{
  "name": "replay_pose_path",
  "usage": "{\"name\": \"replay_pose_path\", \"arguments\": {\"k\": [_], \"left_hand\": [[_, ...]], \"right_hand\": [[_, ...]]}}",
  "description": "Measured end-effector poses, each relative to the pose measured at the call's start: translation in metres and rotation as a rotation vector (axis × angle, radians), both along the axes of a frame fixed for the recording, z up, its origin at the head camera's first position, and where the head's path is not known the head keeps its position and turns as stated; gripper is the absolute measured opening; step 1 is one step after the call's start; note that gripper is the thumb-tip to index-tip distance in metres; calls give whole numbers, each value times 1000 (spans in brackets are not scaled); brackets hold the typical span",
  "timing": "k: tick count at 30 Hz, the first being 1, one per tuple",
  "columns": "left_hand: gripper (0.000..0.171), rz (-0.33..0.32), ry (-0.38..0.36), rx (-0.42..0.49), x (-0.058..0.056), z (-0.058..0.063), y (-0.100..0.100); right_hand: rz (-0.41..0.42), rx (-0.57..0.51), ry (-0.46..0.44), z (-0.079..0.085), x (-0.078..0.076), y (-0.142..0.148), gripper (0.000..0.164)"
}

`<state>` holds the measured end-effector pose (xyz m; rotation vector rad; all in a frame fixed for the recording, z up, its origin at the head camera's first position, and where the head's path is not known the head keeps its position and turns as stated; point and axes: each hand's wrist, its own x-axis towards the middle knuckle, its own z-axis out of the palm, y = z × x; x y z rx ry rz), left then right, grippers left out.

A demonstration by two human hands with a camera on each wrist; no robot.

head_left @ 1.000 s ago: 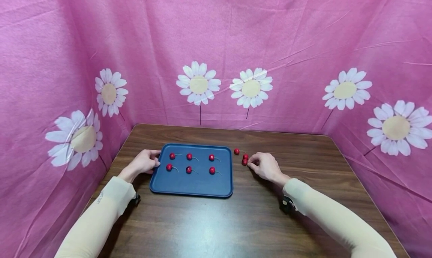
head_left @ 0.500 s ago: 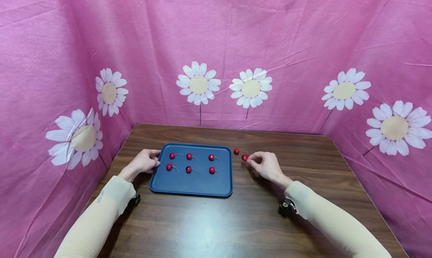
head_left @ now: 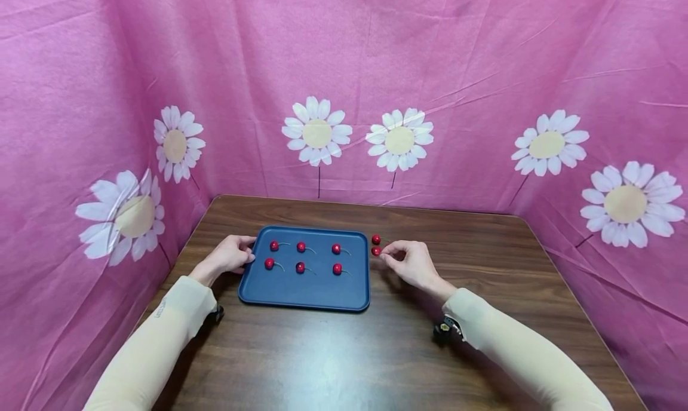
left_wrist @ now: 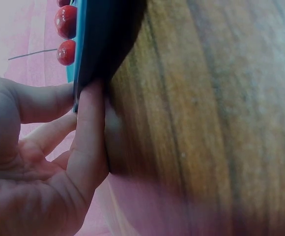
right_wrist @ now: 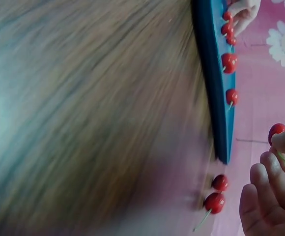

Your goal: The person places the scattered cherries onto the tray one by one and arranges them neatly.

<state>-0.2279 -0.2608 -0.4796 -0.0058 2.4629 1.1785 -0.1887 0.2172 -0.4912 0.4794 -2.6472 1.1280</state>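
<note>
My left hand (head_left: pixel 228 255) grips the left edge of a blue tray (head_left: pixel 301 293), thumb over the rim and a finger under it in the left wrist view. On the tray lie several red cherries (head_left: pixel 337 269) with thin stems, set in two rows. Just past the tray's right side, my right hand (head_left: pixel 412 264) pinches a cherry (right_wrist: pixel 277 132) between thumb and fingertips, its green stem pointing down toward the fingers. Two more cherries rest on the table near that hand: a far one (head_left: pixel 376 239) and a larger-looking one (right_wrist: pixel 214 202) that the hand hides in the head view.
The brown wooden table (head_left: pixel 333 351) reaches back to a pink curtain (head_left: pixel 344 52) printed with white daisies, which also hangs at both sides. The tray stands left of the table's middle, toward the back.
My right hand has picked a cherry out of the group on the table and carried it left toward the tray's right edge. The left hand keeps its hold on the tray.
</note>
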Motion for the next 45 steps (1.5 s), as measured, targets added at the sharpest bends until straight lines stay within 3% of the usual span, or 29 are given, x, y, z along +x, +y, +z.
{"name": "replay_pose_path", "arguments": {"k": [9,24,38,45], "left_hand": [[68,4,1,3,-1,1,1],[67,2,-8,0,3,2,1],[68,13,-19,8,1,3,2],[68,17,-16,9,0,2,1]], "right_hand": [[74,-46,-30,12,6,-26,4],[271,-18,19,12,6,-85,6],[405,77,-57,13,16,-145,6],[470,128,-125,5,25,-180,9]]}}
